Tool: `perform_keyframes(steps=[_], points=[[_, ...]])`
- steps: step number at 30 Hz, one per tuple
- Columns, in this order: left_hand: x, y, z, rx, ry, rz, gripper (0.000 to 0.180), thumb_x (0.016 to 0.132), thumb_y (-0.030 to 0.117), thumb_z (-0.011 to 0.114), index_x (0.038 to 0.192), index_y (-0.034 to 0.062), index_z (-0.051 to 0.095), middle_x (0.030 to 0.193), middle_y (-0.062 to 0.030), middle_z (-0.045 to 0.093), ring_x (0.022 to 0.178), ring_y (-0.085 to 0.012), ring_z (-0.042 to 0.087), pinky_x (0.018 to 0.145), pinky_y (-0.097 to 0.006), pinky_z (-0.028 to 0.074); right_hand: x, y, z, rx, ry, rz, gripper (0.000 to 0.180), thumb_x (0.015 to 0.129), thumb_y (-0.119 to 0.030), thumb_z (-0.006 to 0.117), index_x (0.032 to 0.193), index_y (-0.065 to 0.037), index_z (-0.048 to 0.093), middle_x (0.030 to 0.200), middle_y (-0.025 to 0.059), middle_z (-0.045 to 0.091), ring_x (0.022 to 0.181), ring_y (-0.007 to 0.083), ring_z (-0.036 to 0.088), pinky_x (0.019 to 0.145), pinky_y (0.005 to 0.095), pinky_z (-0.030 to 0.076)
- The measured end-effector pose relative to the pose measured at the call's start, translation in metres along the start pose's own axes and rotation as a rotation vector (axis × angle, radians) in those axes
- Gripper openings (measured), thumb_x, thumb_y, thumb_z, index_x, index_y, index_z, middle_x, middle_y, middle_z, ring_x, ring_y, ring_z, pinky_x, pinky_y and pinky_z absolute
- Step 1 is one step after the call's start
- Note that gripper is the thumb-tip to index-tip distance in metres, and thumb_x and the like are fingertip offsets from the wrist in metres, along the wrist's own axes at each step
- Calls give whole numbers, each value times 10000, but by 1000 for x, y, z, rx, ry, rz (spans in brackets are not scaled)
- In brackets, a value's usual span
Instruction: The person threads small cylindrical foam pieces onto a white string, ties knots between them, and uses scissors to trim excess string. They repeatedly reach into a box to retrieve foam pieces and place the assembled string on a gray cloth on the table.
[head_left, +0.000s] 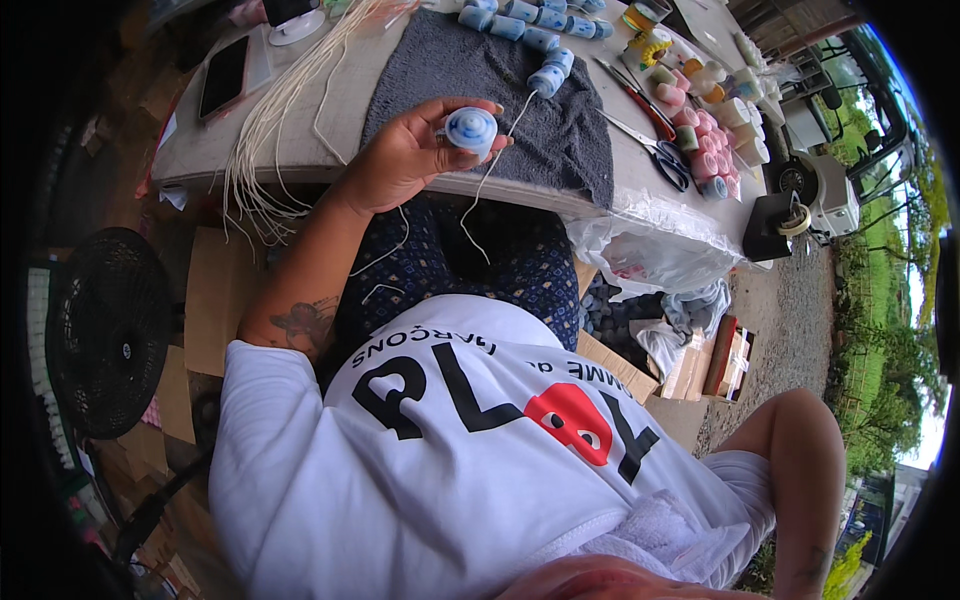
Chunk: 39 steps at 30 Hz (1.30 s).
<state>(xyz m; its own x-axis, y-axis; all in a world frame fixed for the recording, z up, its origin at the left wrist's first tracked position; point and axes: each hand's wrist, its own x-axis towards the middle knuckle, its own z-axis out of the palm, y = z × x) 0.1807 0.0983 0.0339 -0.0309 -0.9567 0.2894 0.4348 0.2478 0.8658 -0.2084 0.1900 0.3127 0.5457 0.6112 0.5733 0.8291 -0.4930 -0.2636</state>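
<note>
My left hand (425, 145) grips a small blue-and-white swirled cylinder (471, 130) between thumb and fingers, its round end facing up, above the table's near edge. Beside my fingertips a white cord (482, 180) hangs down toward my lap. It runs up to blue-and-white cylinders (551, 75) on a dark grey towel (425, 75). Several more such cylinders (505, 26) lie in a row at the towel's far end. Whether the cord passes through the held piece is unclear. My right arm (800, 450) is bent at the lower right; its hand is out of view.
Scissors (665, 160) and orange-handled pliers (650, 105) lie right of the towel, near several pink cylinders (708, 150). Left are a bundle of white cords (275, 135) and a phone (224, 78). A black fan (115, 330) stands at left; a plastic bag (650, 245) hangs off the table.
</note>
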Motion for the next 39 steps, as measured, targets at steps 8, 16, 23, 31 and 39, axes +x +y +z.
perform_keyframes(steps=[8,16,23,31,39], points=[[7,-24,4,219,-91,131,492,766,-31,703,1205,92,519,1246,-66,539,1160,-186,534,1002,-334,425,-62,98,-57,385,181,174,152,804,-108,662,953,-75,656,871,26,623,711,131,589,583,266,469],[-16,-8,-16,392,152,123,500,774,-35,700,1226,62,508,1232,-72,543,1140,-153,514,998,-291,404,-193,310,214,-483,-557,1286,521,827,-109,507,1333,-228,476,993,117,564,943,259,596,797,378,475],[-32,-9,-21,288,215,95,489,788,-15,697,1232,51,504,1210,-79,554,1116,-149,527,971,-292,426,-198,323,214,-487,-473,1168,185,855,-127,492,980,-120,628,963,95,639,934,250,623,765,387,487],[-11,53,111,162,-94,99,482,868,20,631,1283,38,386,1116,-56,544,1045,-113,551,897,-281,455,-153,261,119,32,304,1217,485,831,10,583,1293,-33,441,1178,182,564,1116,288,570,876,344,484],[-50,84,185,-49,-422,179,460,803,100,685,1144,-20,401,1011,-221,511,935,-303,552,832,-368,419,-147,232,102,-340,443,1474,240,849,-62,642,1084,-108,661,811,107,582,754,254,582,691,322,475]])
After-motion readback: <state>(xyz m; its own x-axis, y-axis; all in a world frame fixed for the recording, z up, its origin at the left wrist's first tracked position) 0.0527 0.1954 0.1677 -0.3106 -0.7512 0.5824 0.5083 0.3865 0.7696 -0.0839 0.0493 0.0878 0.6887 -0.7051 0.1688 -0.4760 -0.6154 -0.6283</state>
